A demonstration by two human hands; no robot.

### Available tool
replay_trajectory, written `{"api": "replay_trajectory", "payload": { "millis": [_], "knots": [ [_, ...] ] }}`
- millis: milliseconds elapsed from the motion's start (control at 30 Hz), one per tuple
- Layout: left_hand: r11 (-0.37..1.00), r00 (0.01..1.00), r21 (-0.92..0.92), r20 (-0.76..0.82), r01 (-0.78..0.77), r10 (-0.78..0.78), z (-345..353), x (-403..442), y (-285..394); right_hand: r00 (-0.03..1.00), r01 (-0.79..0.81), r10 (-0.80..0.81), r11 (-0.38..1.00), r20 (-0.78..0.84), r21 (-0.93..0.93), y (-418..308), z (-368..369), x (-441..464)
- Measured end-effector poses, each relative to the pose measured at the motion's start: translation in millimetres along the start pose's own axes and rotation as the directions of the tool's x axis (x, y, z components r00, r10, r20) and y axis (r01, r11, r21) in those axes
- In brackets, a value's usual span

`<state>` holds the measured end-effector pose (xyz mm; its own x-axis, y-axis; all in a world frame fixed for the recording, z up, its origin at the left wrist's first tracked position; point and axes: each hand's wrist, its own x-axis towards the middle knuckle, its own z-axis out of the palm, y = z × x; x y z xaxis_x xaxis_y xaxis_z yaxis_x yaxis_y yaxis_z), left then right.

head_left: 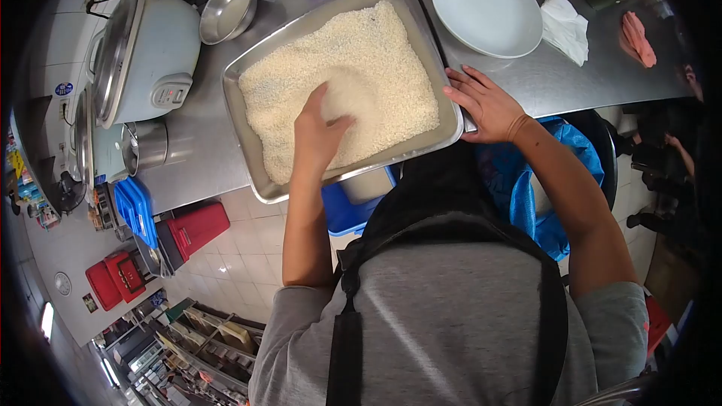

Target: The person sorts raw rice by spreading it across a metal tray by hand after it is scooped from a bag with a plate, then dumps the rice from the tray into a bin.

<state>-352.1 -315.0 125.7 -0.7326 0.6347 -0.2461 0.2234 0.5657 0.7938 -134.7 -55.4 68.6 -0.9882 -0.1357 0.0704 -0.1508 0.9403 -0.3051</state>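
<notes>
A rectangular metal tray full of pale raw rice grains sits at the counter's edge in front of me. My left hand is over the rice near the tray's middle, thumb and fingers apart and curved. A blurred, shallow hollow of rice lies beside its fingertips, and I make out nothing held in it. At the tray's right side, my right hand lies with fingers stretched out, against the rim and the counter. Its palm and the underside of its fingers are hidden.
Right of the tray is a white plate, with a crumpled napkin beside it. A rice cooker and a metal bowl stand on the left. Below the counter are a blue bag and a blue container.
</notes>
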Motion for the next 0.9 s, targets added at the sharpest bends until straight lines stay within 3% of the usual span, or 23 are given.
{"api": "replay_trajectory", "payload": {
  "millis": [100,133,233,300,400,500,533,633,767,900],
  "knots": [
    [0.813,0.912,0.455,-0.007,-0.363,0.411,21.2,3.1,6.0,1.000,0.009,-0.009,1.000,-0.002,0.004,1.7,1.6,-0.1],
    [0.758,0.886,0.470,0.135,-0.452,0.444,24.0,4.1,4.5,1.000,0.009,-0.009,1.000,0.000,0.000,1.8,0.9,0.2],
    [0.524,0.752,0.552,0.357,-0.649,0.555,39.5,4.6,0.9,1.000,0.009,-0.009,1.000,0.006,-0.001,0.8,0.6,0.2],
    [0.464,0.732,0.581,0.408,-0.669,0.545,35.6,19.5,-1.5,1.000,0.014,-0.014,1.000,0.008,0.001,2.0,0.9,0.2],
    [0.373,0.731,0.662,0.411,-0.650,0.545,23.3,48.2,-10.5,1.000,0.008,-0.008,1.000,-0.007,0.003,2.0,2.3,-0.1],
    [0.307,0.791,0.784,0.348,-0.540,0.503,6.4,71.9,-23.6,1.000,0.002,-0.002,1.000,-0.002,0.003,1.6,2.6,-0.3],
    [0.351,0.801,0.790,0.272,-0.503,0.534,1.4,79.1,-30.6,1.000,0.004,-0.004,1.000,-0.004,0.006,1.3,1.9,-0.2],
    [0.456,0.892,0.819,0.141,-0.349,0.430,-22.1,77.4,-43.8,1.000,0.008,-0.008,1.000,-0.004,0.015,1.2,0.6,0.2],
    [0.639,0.969,0.750,0.013,-0.173,0.247,-37.8,44.6,-52.7,1.000,0.013,-0.013,1.000,-0.013,0.012,1.6,2.1,0.0],
    [0.715,0.993,0.698,-0.048,-0.040,0.103,-17.8,12.7,-55.0,0.999,0.018,-0.017,1.000,-0.029,0.011,1.6,2.8,-0.1]
  ]
}}
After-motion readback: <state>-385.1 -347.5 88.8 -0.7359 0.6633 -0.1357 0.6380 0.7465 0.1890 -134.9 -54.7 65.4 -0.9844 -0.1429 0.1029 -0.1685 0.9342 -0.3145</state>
